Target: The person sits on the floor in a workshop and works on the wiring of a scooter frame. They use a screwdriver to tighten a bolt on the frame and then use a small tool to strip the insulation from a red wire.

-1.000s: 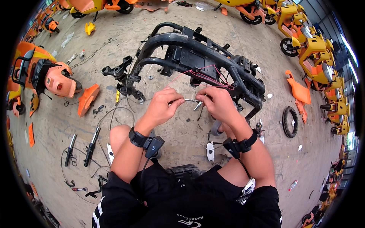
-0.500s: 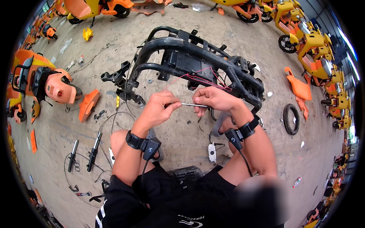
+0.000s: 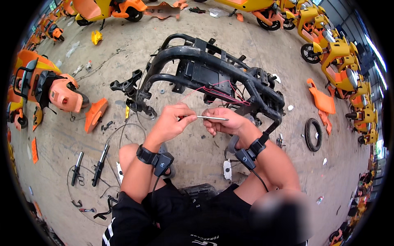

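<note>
A thin silvery metal rod (image 3: 213,118) with a pointed end lies level between my two hands, in front of the black scooter frame (image 3: 201,57). My left hand (image 3: 174,121) pinches its left end between thumb and fingers; what the palm covers is hidden. My right hand (image 3: 225,121) is curled, its fingers against the rod, and the tip runs across them. Thin pink wire (image 3: 221,95) hangs in loops on the frame, and a strand stretches toward my left hand.
Left on the floor lie two shock absorbers (image 3: 98,166), cables and an orange panel (image 3: 96,115). A black tyre (image 3: 313,134) and another orange panel (image 3: 321,96) lie to the right. Yellow and orange scooters (image 3: 332,57) stand around. A white tag-like piece (image 3: 227,169) is near my right leg.
My right hand has turned and shifted slightly down, showing more of the rod's pointed end across its fingers. My left hand still pinches the other end, slightly lower.
</note>
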Available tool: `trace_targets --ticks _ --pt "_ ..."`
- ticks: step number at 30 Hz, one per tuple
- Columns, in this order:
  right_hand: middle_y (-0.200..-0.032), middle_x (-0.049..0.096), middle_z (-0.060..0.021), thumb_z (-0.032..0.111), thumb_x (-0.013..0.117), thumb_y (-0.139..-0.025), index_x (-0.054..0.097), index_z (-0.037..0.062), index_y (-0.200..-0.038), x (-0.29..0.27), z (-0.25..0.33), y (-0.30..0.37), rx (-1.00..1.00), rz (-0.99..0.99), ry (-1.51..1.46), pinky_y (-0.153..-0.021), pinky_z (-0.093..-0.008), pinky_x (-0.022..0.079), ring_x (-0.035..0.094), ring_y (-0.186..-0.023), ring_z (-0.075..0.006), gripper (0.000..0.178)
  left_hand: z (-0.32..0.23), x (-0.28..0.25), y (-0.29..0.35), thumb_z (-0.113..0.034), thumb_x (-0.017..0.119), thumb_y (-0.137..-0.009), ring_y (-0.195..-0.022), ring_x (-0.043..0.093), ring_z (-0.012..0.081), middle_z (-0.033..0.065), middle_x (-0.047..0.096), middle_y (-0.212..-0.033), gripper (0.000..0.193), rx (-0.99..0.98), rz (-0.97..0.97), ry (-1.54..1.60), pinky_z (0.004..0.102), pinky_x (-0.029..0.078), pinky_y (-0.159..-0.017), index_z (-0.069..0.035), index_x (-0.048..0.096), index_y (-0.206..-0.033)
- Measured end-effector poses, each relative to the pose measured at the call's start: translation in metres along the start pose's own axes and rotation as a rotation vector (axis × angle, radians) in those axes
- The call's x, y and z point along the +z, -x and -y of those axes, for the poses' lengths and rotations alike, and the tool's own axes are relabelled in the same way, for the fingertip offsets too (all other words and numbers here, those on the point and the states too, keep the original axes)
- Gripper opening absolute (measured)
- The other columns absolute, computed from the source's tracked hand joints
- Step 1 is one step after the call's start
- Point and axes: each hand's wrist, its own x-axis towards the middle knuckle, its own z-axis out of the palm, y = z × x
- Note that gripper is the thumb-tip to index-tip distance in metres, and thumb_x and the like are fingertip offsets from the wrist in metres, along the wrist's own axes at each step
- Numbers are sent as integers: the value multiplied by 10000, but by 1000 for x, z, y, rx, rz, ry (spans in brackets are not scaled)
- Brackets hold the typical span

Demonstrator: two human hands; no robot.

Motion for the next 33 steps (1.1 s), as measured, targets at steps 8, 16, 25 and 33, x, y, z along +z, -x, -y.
trace_targets --ticks 8,16,25,33 --pt "-899 561 -7 203 506 -1014 532 55 -1072 28 -11 7 -111 -93 -139 -609 -288 444 548 -711 -130 161 2 9 0 -23 725 -797 -656 545 179 83 629 -737 82 171 -119 -70 291 436 -628 30 697 -853" --pt "-860 535 -2 231 526 -1006 538 63 -1023 50 -28 4 -142 -245 -225 -588 -289 443 561 -693 -141 170 0 19 0 22 722 -762 -675 559 245 105 639 -747 91 345 -248 -203 328 452 -674 24 689 -847" --pt "-712 629 -75 77 730 -765 678 41 -837 83 -8 32 -960 -923 1492 -603 -333 470 594 -632 -223 96 2 20 4 31 718 -760 -728 574 256 110 648 -778 107 325 -203 -205 334 464 -679 28 692 -864" --pt "-693 631 -57 322 523 -996 667 -35 -888 48 1 42 -118 -747 755 -558 -276 451 564 -591 -135 400 4 20 2 29 728 -749 -728 572 248 98 653 -777 123 359 -208 -253 332 466 -669 16 697 -868"
